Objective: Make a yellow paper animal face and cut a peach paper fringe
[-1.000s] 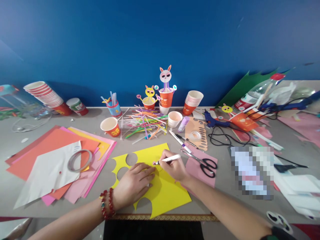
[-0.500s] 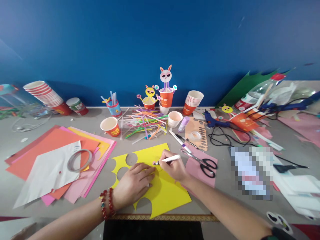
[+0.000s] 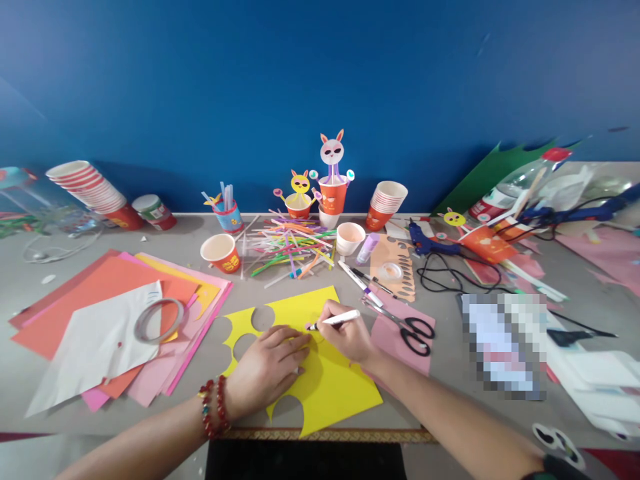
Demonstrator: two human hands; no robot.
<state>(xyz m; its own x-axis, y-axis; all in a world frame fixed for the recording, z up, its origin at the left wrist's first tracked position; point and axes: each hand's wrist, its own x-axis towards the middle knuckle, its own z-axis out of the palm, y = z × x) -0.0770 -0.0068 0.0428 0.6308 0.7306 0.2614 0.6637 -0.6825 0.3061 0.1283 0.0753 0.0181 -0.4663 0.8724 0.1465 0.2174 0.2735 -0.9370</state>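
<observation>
A yellow sheet of paper point(image 3: 345, 383) lies at the table's front edge, with several round holes cut along its left side. Flat on its middle rests my left hand point(image 3: 267, 367), fingers stretched out. Above the same sheet my right hand point(image 3: 345, 333) grips a white marker point(image 3: 345, 317), whose dark tip points left and meets the paper just past the left fingertips. What lies under the left palm is hidden. Right of the sheet, black-handled scissors point(image 3: 419, 335) lie partly over a pink paper point(image 3: 395, 340).
Coloured paper sheets point(image 3: 100, 293) with a tape roll point(image 3: 143, 323) lie left. Behind are a heap of straws point(image 3: 290, 247), a paper cup point(image 3: 220, 253) and rabbit-figure cups point(image 3: 333, 200). A blue glue gun point(image 3: 430, 241) with a black cord and a plastic bottle point(image 3: 520, 177) stand right.
</observation>
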